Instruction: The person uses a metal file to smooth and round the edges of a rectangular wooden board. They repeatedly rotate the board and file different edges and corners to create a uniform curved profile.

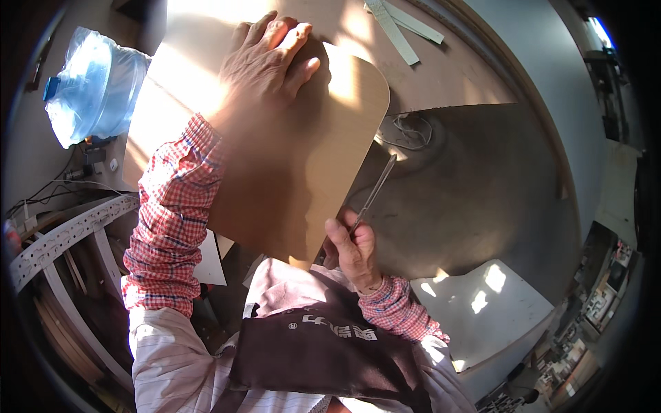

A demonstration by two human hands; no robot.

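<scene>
A light wood-coloured board (pixel 344 131) with a rounded corner lies in front of me, partly in bright sun and partly in my arm's shadow. Across its far part rests my left hand (pixel 268 69), its fingers loosely bent and the thumb apart, holding nothing. My right hand (pixel 354 255) is closed beside the board's near right edge. From it a long, slim metal tool (pixel 376 187) points up and away, just off the board's right side. The tool's exact kind is unclear, and my fingers hide its lower end.
Pale strips (pixel 396 31) lie on a brown panel (pixel 454 76) at the far right. A plastic-wrapped blue water bottle (pixel 103 89) stands at the left, above a perforated white metal frame (pixel 76 237). A white panel (pixel 482 316) sits low at the right; a coiled cable (pixel 410 134) lies beyond the tool.
</scene>
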